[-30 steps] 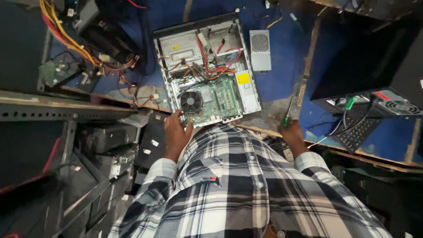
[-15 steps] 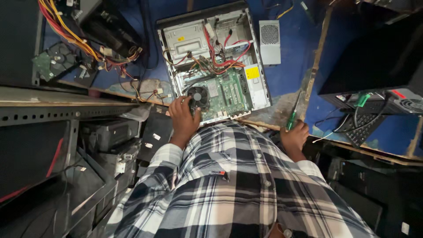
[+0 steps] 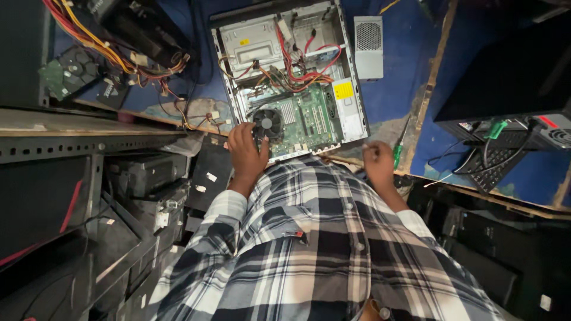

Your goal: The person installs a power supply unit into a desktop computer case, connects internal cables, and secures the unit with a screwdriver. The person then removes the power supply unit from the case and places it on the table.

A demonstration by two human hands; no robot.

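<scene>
Since a second ago: left hand point(image 3: 247, 151) slid up from the case's near edge to the black cooler fan point(image 3: 267, 123), fingers spread loosely, touching the fan's rim, gripping nothing. Right hand point(image 3: 378, 163) now off the green-handled screwdriver point(image 3: 398, 151), fingers curled shut, empty as far as can be seen. Screwdriver lying just beside that hand near the bench's point(image 3: 392, 77) front edge. Open computer case point(image 3: 288, 77) flat at mid-bench, grey power supply point(image 3: 369, 39) beside it.

left hand point(image 3: 247, 153): moved onto fan point(image 3: 267, 123) | right hand point(image 3: 378, 163): released green screwdriver point(image 3: 398, 156)
</scene>
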